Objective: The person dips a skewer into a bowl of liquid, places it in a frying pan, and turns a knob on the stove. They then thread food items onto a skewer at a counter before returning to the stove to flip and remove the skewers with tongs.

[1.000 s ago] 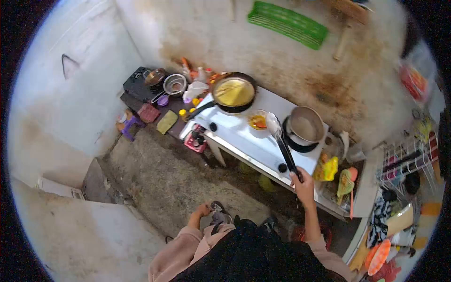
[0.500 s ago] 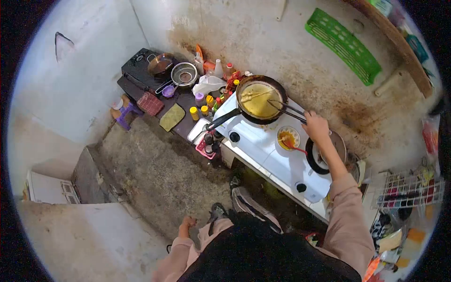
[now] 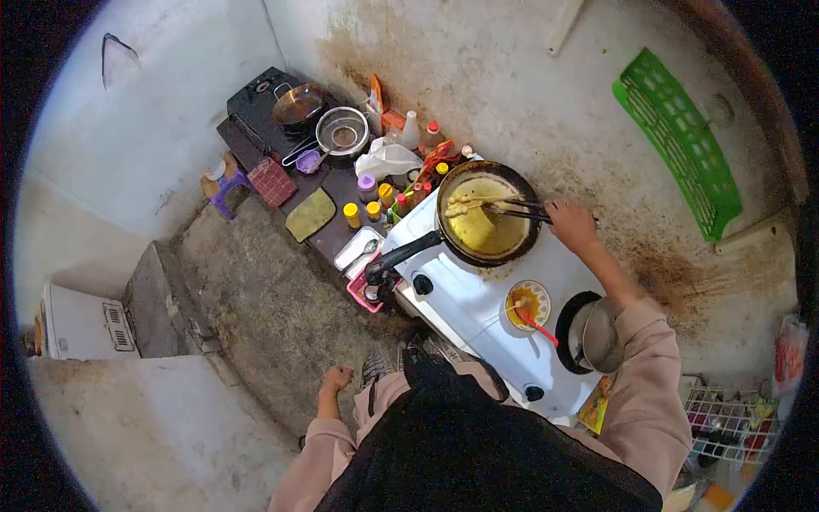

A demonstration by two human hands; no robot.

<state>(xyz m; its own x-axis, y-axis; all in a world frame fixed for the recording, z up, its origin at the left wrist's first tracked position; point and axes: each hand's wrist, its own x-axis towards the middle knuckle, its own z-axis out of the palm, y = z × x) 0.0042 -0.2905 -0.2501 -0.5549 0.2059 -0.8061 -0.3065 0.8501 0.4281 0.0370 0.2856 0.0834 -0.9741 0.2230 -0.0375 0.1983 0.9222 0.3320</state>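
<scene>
My right hand [image 3: 572, 225] grips a pair of dark chopsticks [image 3: 533, 211] over the frying pan [image 3: 522, 249]. Their tips reach pale skewered food [image 3: 467, 205] lying in yellow oil [image 3: 471, 232]; whether they pinch it is hard to make out. The pan rests on a white gas stove [image 3: 461, 286], its black handle [image 3: 409, 254] pointing left. In front of the pan stands a patterned bowl [image 3: 544, 294] of orange-yellow liquid, with a red-handled spoon [image 3: 542, 329] in it. Low beside my body, my left hand [image 3: 339, 376] hangs with curled fingers, nothing visible in it.
A lidded pan [image 3: 595, 341] sits on the right burner. Yellow-capped jars [image 3: 351, 213], a sieve [image 3: 343, 128] and a white plastic bag [image 3: 388, 160] crowd the dark counter at left. A green rack [image 3: 682, 141] hangs on the wall; a wire basket [image 3: 734, 418] is at right.
The view has shifted. My right hand has swung the chopsticks flatter across the pan, and their tips are now at the skewered food. My left hand still hangs at my side.
</scene>
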